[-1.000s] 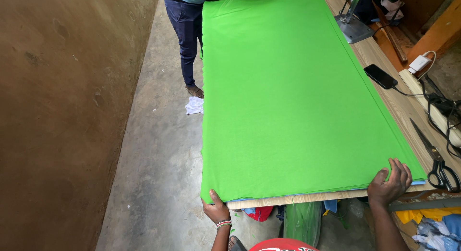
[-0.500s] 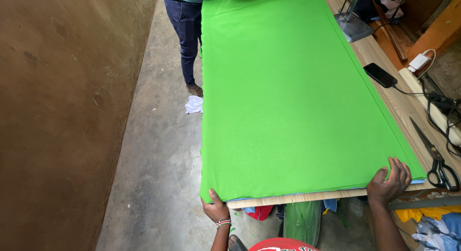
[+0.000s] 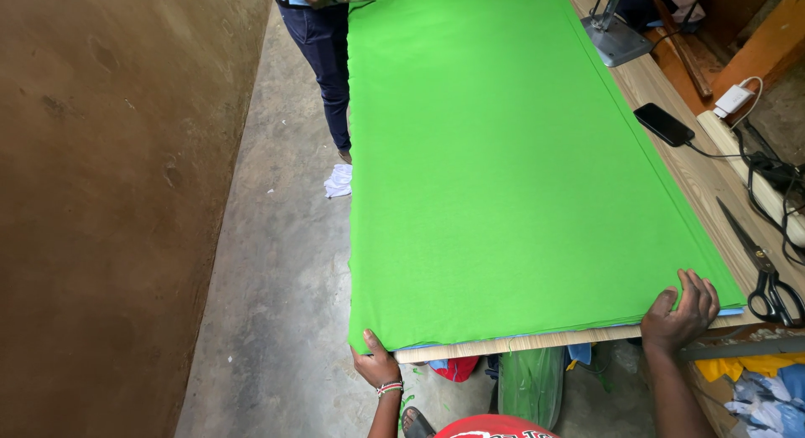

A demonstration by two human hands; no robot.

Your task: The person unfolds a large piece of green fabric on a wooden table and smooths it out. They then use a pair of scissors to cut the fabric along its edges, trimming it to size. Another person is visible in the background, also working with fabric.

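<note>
— What is shown on the long wooden table (image 3: 671,165)?

— A bright green cloth (image 3: 503,170) is seen spread flat along the table, from the near edge to the far end, with its left side hanging slightly over the table's left edge. A pale blue layer is glimpsed under it at the near right corner.

— How is the cloth held?

— Its near left corner is pinched by the left hand (image 3: 377,367), fingers closed on the fabric below the table edge. The near right corner is pressed down by the right hand (image 3: 681,314), fingers curled over the cloth's edge and the table lip.

— What else is pictured?

— At the far left, the cloth's far end is attended by another person in dark trousers (image 3: 327,57). Along the right strip of bare wood, a black phone (image 3: 663,124) on a cable and black-handled scissors (image 3: 763,266) are laid. A white rag (image 3: 339,181) is seen on the concrete floor to the left.
</note>
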